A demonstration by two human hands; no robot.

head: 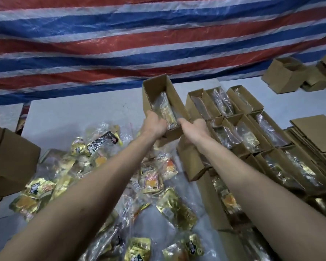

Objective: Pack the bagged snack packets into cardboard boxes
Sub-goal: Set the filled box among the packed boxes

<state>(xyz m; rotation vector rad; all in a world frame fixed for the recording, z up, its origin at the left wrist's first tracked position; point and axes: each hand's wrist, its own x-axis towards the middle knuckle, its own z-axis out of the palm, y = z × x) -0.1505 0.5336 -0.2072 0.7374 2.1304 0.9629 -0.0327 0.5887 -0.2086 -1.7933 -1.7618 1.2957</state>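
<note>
My left hand (154,123) and right hand (194,127) both grip the near end of an open cardboard box (146,98), fingers curled over its rim. The box's long side runs toward 12 o'clock. One clear snack bag (167,110) lies lengthwise inside it, just beyond my fingers. From 2 to 5 o'clock, just beside the box, rows of filled boxes (192,110) stand packed together and wall off that side. At 7 o'clock the loose bags (102,162) are heaped under my forearms. A large carton (9,159) sits at 8, folded flats (312,134) at 3 and empty boxes (286,76) at 2. Bare surface (73,113) lies open from 9 to 11, up to the striped tarp (120,44).
</note>
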